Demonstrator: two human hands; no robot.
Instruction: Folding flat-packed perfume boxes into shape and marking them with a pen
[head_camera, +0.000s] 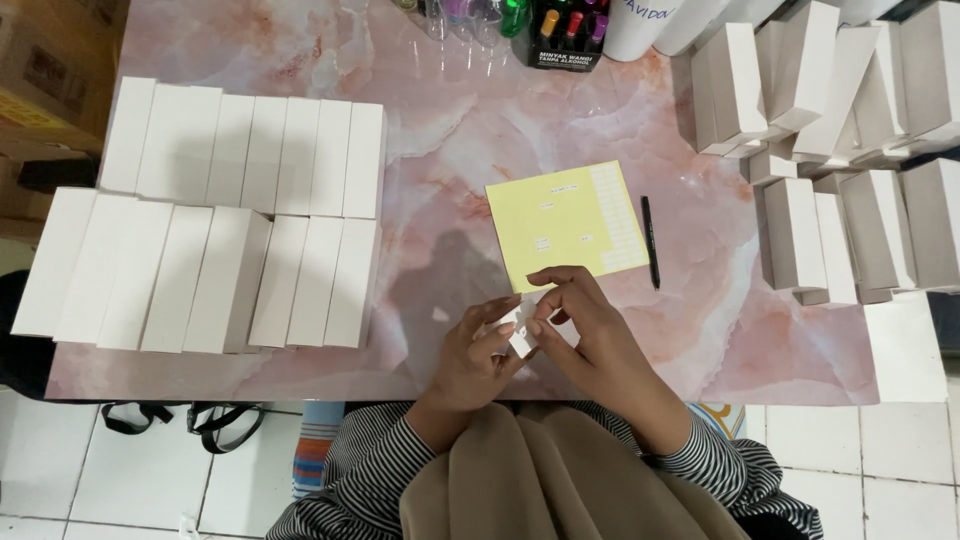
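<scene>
Pink marble-patterned table (560, 120) carries the whole job, and near its front edge both hands meet over one small white piece (521, 337), which looks like a sticker or a small folded paper; it is too small to tell which. The left hand (475, 355) pinches it from below with thumb and fingertips closed on its lower edge, while the right hand (585, 325) curls over it from the right, its fingertips nipping the upper edge, so both hands are grasping the same piece, held just above the table. Just behind the hands lies a yellow sheet (565, 222), with a column of small pale labels down its right side and a few scattered across it, and a black pen (649, 242) lies just beside it to the right. Two neat rows of flat white boxes (215, 215) lie to the left; a looser cluster of upright white boxes (850, 150) stands to the right. By my reading, the step in hand is peeling or separating the small piece between the fingers. Such a move calls for a fine fingertip grip, one hand holding steady while the other lifts an edge without creasing it.
</scene>
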